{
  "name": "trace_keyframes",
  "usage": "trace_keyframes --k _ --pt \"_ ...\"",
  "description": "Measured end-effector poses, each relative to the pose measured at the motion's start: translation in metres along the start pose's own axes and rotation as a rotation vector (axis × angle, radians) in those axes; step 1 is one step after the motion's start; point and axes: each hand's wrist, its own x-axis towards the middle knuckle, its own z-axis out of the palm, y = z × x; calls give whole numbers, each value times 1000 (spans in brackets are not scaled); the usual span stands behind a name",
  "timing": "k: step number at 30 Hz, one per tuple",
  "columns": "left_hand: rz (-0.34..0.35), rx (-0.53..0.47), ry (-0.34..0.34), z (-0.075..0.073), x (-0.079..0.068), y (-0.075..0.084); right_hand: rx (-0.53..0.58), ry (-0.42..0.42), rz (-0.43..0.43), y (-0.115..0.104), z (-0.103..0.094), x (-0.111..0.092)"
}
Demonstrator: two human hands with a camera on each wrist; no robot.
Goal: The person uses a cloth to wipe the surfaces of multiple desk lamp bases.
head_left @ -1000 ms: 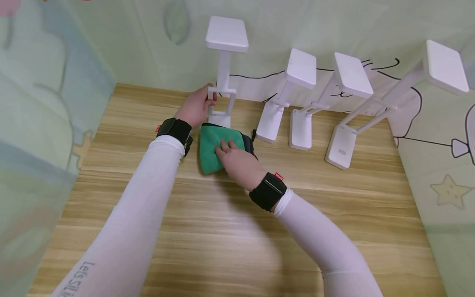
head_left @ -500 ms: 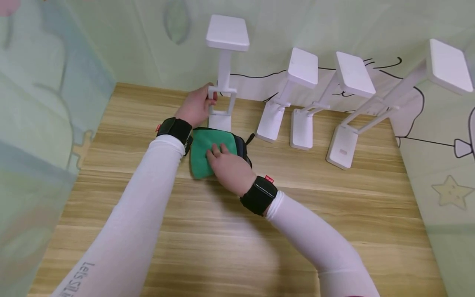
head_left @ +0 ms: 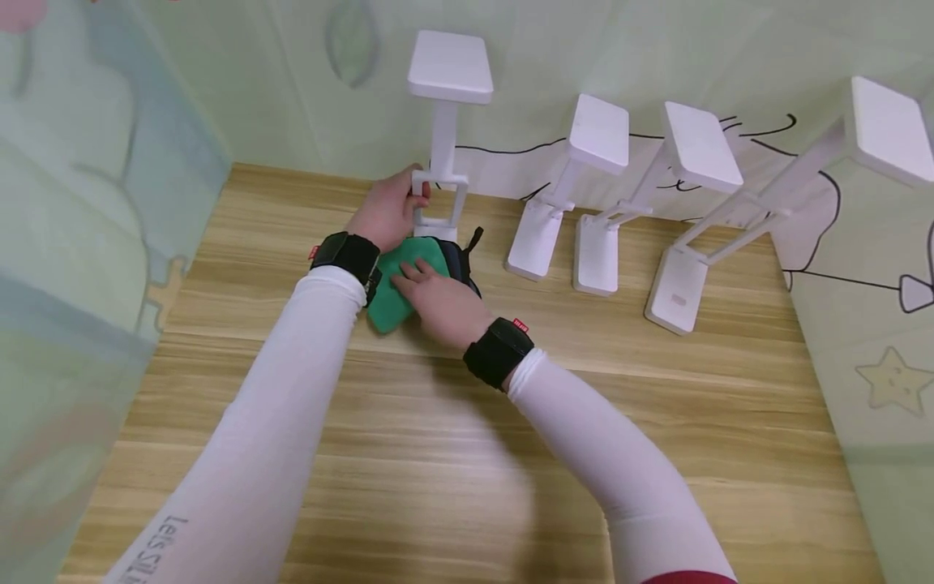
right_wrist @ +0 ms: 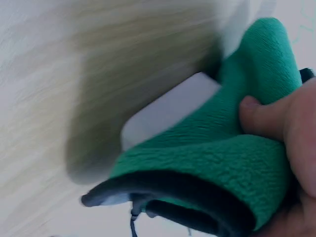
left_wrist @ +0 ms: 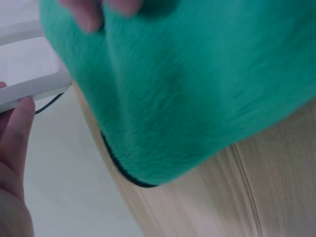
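Observation:
My left hand (head_left: 383, 212) grips the side bar of the leftmost white desk lamp (head_left: 449, 66), which stands upright near the back wall. A green fleecy cloth (head_left: 392, 302) with dark edging and a black loop lies over the front of that lamp's base (head_left: 435, 233). My right hand (head_left: 448, 308) holds the cloth from above, fingers spread over it. The right wrist view shows the thumb (right_wrist: 261, 116) pressed into the folded cloth, with part of the white base (right_wrist: 168, 106) sticking out beneath. Green fabric (left_wrist: 173, 98) fills most of the left wrist view.
To the right stand more white desk lamps: one (head_left: 536, 235) closest, a second (head_left: 597, 251), and a taller one (head_left: 679, 288) at the far right. All are on the wooden table (head_left: 409, 470), before a printed fabric wall (head_left: 277, 89).
The right hand and cloth have slid left along the front of the lamp, then slightly up toward its base. The left hand keeps its grip on the lamp's bar.

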Motion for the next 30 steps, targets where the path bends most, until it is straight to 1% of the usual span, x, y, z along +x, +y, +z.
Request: trace_keyframes --k 7,15,20,26,30 --pt "-10 -10 -7 1 1 1 15 57 19 16 1 8" --pt "2 -18 3 2 4 0 40 82 50 31 4 5" --pt "-11 -30 2 2 3 0 36 89 84 32 5 -3" --pt "-9 -26 2 3 3 -1 34 35 132 28 7 -21" --pt "-27 -41 -3 2 3 -2 -18 44 103 22 8 -35"
